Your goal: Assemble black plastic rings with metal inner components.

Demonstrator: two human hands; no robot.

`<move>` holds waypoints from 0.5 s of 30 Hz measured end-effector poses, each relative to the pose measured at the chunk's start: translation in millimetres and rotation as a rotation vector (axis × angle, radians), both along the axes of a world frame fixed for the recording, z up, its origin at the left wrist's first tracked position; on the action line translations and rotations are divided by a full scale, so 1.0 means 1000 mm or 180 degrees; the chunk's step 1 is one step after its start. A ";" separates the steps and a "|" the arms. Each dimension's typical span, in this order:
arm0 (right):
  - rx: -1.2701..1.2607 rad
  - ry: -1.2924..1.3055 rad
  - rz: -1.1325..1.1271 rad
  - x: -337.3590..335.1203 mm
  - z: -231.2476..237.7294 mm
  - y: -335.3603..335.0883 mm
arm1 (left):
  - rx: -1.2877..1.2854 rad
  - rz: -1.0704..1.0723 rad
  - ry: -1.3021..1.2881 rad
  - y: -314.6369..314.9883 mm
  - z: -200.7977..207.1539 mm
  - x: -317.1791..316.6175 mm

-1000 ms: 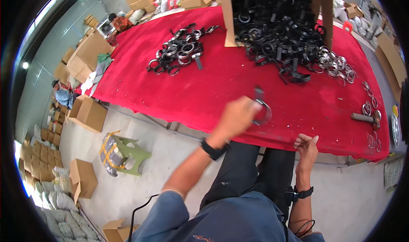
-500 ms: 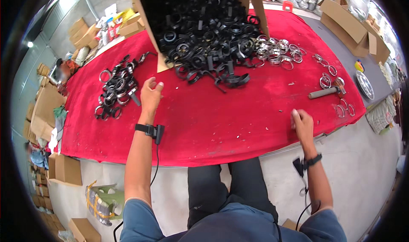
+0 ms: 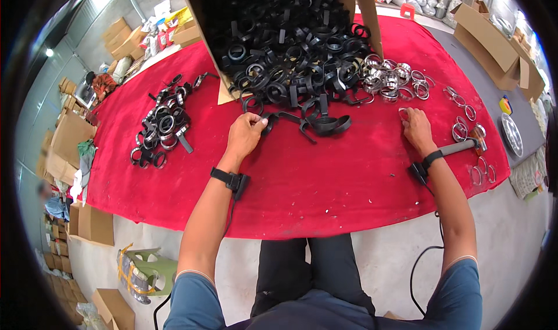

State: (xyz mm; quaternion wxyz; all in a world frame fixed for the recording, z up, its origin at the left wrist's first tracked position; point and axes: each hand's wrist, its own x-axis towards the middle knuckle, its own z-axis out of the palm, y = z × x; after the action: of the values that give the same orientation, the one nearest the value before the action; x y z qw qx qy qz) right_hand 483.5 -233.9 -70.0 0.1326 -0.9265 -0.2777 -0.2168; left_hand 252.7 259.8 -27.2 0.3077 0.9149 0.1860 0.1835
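My left hand (image 3: 245, 133) is at the near left edge of a heap of black rings with tabs (image 3: 290, 68) that spills from a cardboard box. Its thumb and fingers close on a black ring (image 3: 268, 124) at the heap's edge. My right hand (image 3: 417, 131) is just below a pile of shiny silver rings (image 3: 388, 80). Its fingertips pinch a thin silver ring (image 3: 403, 114), partly hidden by the fingers. To the left lies a smaller group of black and silver rings (image 3: 165, 123) on the red cloth.
The open cardboard box (image 3: 366, 19) stands at the back of the red-covered table (image 3: 279, 196). A hammer (image 3: 462, 147) lies behind my right wrist, with loose silver rings (image 3: 483, 172) near it. On the grey surface at right is a silver wheel-like disc (image 3: 511, 135).
My left hand has moved right and onto the black heap's edge. My right hand has moved up to just below the silver pile and now pinches a silver ring.
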 end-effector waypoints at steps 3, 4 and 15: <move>0.0609 0.0148 0.0122 -0.030 0.009 -0.012 | -0.1003 -0.0282 -0.0123 -0.012 0.009 -0.030; 0.1187 0.0582 0.0225 -0.051 0.019 -0.008 | -0.1001 -0.0216 -0.0079 -0.018 0.014 -0.047; 0.0378 0.1017 0.0335 -0.167 0.013 -0.010 | 0.0434 -0.1494 -0.0499 -0.129 0.019 -0.174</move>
State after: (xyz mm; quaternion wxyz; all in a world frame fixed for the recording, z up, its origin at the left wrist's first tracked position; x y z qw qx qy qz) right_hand 316.3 -243.6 -57.0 0.2406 -0.9238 -0.2880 -0.0755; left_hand 79.1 131.2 -8.5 0.2929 0.9347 -0.0686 0.1896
